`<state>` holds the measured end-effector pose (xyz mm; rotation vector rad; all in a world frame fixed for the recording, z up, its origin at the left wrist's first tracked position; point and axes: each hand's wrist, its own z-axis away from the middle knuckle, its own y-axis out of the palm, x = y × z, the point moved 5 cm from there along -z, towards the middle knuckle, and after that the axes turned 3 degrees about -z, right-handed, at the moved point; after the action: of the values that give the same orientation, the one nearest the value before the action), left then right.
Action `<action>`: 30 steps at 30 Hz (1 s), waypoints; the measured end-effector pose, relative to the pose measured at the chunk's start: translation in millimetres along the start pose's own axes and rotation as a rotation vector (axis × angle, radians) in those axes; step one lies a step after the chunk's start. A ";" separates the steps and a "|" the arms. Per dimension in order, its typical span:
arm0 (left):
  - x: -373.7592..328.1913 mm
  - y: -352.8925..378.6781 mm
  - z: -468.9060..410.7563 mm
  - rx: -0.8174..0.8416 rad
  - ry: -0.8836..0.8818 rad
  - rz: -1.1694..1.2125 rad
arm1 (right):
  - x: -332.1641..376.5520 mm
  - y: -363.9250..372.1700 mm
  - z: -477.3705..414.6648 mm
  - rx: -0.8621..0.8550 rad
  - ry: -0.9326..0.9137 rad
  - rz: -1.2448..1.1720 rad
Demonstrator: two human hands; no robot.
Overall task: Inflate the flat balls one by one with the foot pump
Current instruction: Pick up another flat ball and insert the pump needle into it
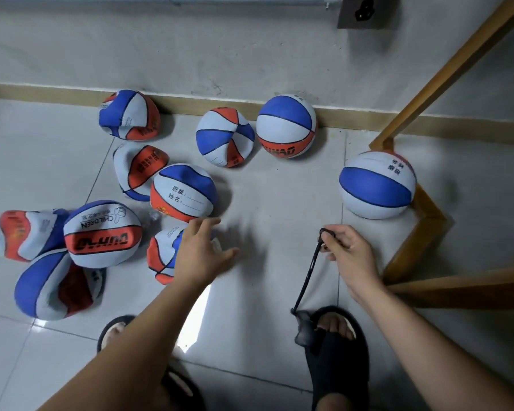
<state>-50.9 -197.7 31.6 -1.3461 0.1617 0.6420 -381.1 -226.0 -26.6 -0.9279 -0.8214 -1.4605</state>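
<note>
Head view.

A: Which step is shown?

B: Judged from the layout, the change-over between balls. The right hand [347, 250], at four o'clock, pinches the free end of the black hose [308, 269] between thumb and curled fingers. The hose runs down to the foot pump [304, 332] at five o'clock, which lies under the right foot. The left hand [202, 247], near eight o'clock, has its fingers spread and holds nothing. It is over a flat ball [161, 259], but motion blur hides whether it touches.

A: What does the next move call for?

B: Probably lifting that ball, turning it until the valve shows, and seating the hose tip squarely before treading. No valve is visible here.

A: How do the balls look?

B: Red, white and blue panels with black seams. The flat balls [39, 286], clustered from eight to eleven o'clock on the tiled floor [279, 203], are dented and folded. A round ball [286, 126] near twelve o'clock by the wall and a second round ball [377, 185] at three o'clock, against a wooden frame [431, 218], appear full.
</note>
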 end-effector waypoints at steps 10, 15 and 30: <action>87.9 -28.0 35.0 -0.023 -0.162 -0.098 | 35.9 47.9 25.7 0.181 -0.069 0.094; 101.3 -11.6 28.3 0.082 -0.115 -0.149 | 38.3 70.4 37.6 0.276 -0.076 0.132; 58.1 14.6 44.7 -0.061 -0.029 0.318 | 18.2 102.2 37.2 0.325 -0.118 0.131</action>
<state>-22.0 -135.0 2.9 -1.3808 0.3389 0.9390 -276.4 -210.2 4.2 -0.8088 -1.0302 -1.1257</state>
